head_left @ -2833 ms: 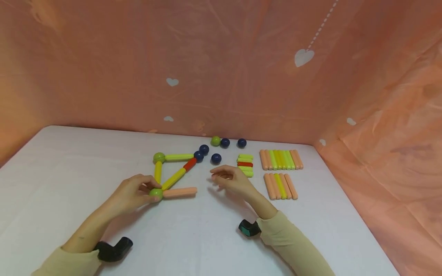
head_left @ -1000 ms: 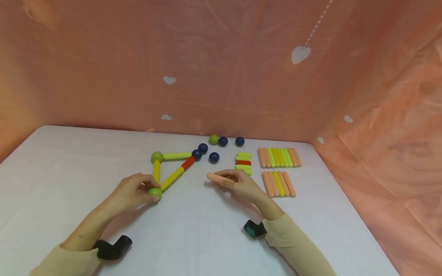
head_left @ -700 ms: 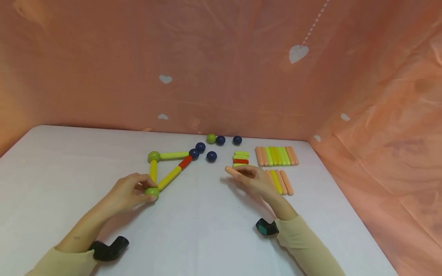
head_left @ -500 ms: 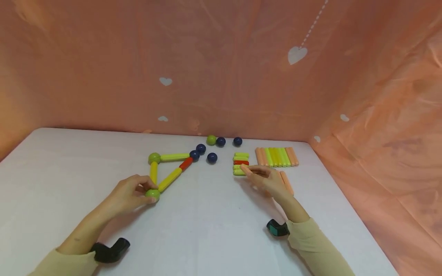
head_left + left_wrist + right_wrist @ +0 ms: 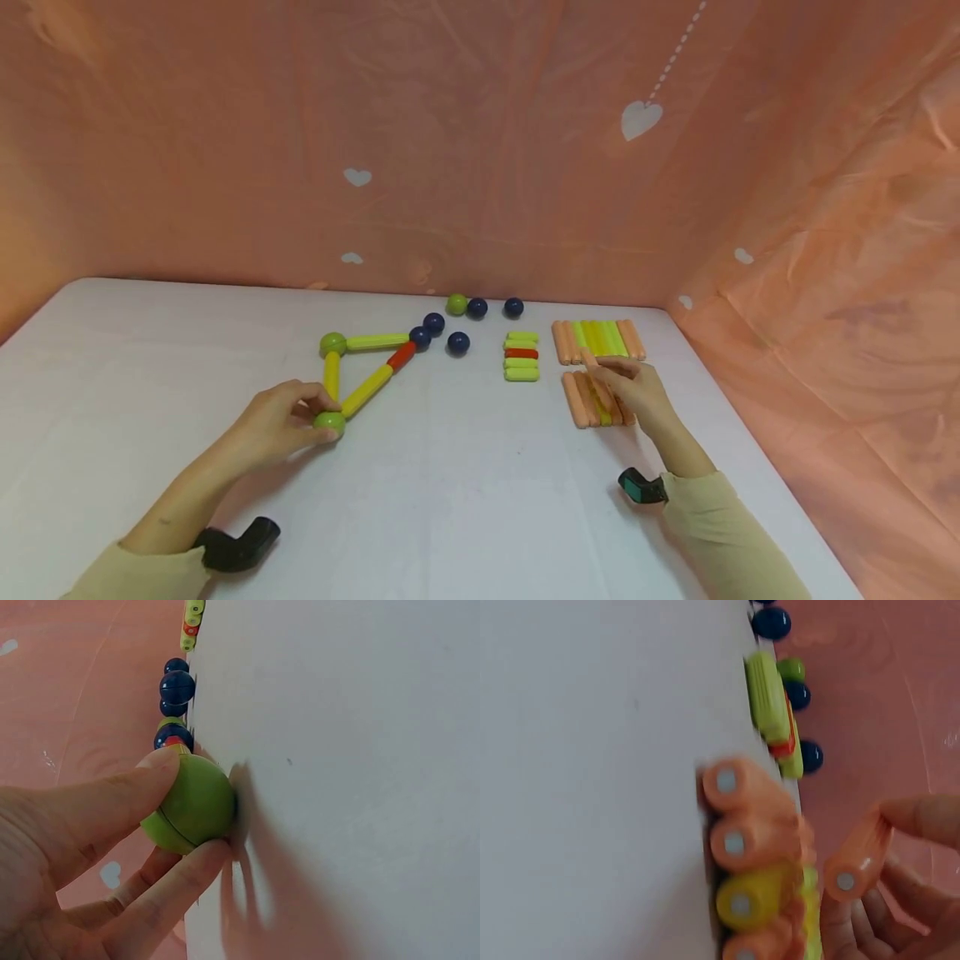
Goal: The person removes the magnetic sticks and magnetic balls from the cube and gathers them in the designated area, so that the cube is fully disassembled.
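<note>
My left hand (image 5: 281,427) pinches a green ball (image 5: 201,801) at the near corner of a flat triangle. From that ball run a yellow stick (image 5: 332,375) to another green ball (image 5: 333,343), and a second yellow stick (image 5: 367,390) joined to a red stick (image 5: 402,357). A lime stick (image 5: 378,341) and a blue ball (image 5: 420,337) complete the outline. My right hand (image 5: 637,393) pinches a peach stick (image 5: 859,859) with a grey end disc. It hangs above the near row of peach and yellow sticks (image 5: 575,400), partly covering that row.
Beyond the near row lies another row of peach, lime and yellow sticks (image 5: 596,337). A small stack of short lime sticks (image 5: 521,374) with a red one (image 5: 521,354) lies left of it. Several loose balls (image 5: 458,342) sit near the table's back edge, before a pink curtain (image 5: 480,167).
The peach stick, joined to the near green ball at first, was pulled off by my right hand and carried right, over the near row. My left hand keeps its hold on the ball.
</note>
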The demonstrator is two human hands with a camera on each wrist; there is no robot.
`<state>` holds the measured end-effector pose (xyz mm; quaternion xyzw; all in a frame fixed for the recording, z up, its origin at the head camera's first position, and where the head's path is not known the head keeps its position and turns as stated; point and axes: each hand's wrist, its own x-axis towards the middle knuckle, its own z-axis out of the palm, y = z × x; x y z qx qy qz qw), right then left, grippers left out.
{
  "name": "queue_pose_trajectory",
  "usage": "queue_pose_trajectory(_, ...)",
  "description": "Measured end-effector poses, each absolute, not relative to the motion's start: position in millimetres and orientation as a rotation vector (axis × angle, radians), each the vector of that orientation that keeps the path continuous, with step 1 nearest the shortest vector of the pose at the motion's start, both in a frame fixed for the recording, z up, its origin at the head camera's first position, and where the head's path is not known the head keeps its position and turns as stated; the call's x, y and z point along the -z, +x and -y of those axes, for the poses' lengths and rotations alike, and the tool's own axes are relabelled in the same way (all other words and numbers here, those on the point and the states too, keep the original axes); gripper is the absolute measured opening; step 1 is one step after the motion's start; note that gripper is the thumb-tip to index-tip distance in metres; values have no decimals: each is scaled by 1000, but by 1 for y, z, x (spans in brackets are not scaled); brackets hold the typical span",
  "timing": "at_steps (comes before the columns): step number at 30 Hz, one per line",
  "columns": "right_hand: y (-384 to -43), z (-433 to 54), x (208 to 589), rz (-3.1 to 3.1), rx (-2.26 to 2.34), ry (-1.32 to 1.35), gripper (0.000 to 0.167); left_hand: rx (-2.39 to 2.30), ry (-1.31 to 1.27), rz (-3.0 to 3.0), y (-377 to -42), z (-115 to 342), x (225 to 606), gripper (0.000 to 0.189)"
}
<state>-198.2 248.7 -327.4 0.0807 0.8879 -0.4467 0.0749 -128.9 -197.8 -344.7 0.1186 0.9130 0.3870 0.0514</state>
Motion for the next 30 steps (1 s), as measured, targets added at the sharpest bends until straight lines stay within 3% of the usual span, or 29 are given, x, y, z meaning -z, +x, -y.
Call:
queue_pose_trajectory(17,-203,-303,333,-2682,1085,449,56,-1179,378,-2778,-129,198,346,23)
queue_pose_trajectory(30,-200,-298,335,-2690,1217,395,48,-1176,384,-2791,-128,197,345,23)
